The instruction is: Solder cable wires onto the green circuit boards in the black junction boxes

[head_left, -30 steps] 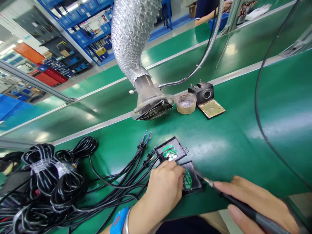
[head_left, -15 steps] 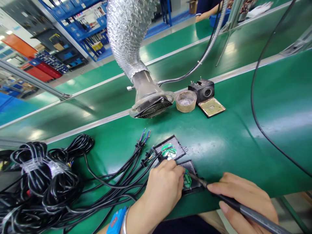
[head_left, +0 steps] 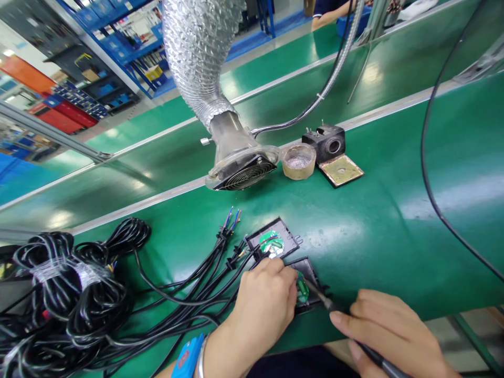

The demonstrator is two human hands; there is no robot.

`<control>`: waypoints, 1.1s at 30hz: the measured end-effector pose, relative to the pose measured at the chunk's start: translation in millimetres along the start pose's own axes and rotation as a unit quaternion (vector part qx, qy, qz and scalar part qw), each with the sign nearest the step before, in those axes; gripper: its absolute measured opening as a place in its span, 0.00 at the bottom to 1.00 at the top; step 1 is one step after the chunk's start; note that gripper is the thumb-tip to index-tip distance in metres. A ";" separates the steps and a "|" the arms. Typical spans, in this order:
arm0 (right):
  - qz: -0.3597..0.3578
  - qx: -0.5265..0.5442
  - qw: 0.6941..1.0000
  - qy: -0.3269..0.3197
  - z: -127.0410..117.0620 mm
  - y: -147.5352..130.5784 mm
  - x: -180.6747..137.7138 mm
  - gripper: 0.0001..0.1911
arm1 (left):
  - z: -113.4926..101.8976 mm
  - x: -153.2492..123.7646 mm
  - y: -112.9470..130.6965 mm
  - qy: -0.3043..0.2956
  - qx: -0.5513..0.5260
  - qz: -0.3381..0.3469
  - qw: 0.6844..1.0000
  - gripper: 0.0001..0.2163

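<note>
My left hand (head_left: 263, 307) is closed, fingertips pinched at the left edge of a black square housing (head_left: 311, 273) with a small green circuit board (head_left: 302, 290) inside; what it pinches is hidden. My right hand (head_left: 388, 328) grips a dark soldering iron (head_left: 364, 349) like a pen, its tip (head_left: 311, 287) touching the green board. A second black housing (head_left: 275, 242) with a round green board lies just behind, with a black cable attached.
Several black cables (head_left: 189, 294) run left to taped coils (head_left: 66, 294) on the green bench (head_left: 374, 236). Behind stand a foil fume duct with fan hood (head_left: 240, 168), a solder tin (head_left: 299, 160) and an iron stand with sponge tray (head_left: 334, 157). Another person's arm (head_left: 334, 13) shows far back.
My right hand has slid left and closer along the iron, bringing the tip from beside the near housing onto its green board. My left hand has stayed put.
</note>
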State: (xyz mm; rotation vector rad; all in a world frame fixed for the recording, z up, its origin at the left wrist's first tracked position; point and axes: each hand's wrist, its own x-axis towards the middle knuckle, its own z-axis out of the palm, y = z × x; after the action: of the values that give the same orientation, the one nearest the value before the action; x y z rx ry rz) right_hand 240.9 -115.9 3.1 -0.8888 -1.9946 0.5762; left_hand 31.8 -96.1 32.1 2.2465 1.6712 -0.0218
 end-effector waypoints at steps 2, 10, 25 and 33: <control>-0.018 -0.002 1.000 0.002 1.3 -1.7 -2.9 0.21 | -0.1 0.7 0.2 0.001 0.001 0.000 1.000 0.09; 0.001 -0.021 0.999 0.028 -4.9 -4.0 -3.5 0.15 | -0.4 0.9 0.9 0.000 0.007 0.002 1.000 0.09; 0.009 0.020 1.000 -0.002 29.0 14.9 11.4 0.18 | -9.5 0.5 -1.2 -0.015 -0.004 0.049 0.999 0.06; 0.008 0.011 1.000 -0.008 30.5 12.8 10.5 0.18 | -17.1 -1.8 -7.6 -0.069 -0.002 0.132 0.989 0.07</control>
State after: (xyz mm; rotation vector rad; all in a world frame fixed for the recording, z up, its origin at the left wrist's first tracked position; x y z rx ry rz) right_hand 215.8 -101.7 -16.2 -0.8894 -1.9942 0.6151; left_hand 21.0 -91.1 46.6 2.3857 1.2949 -0.1073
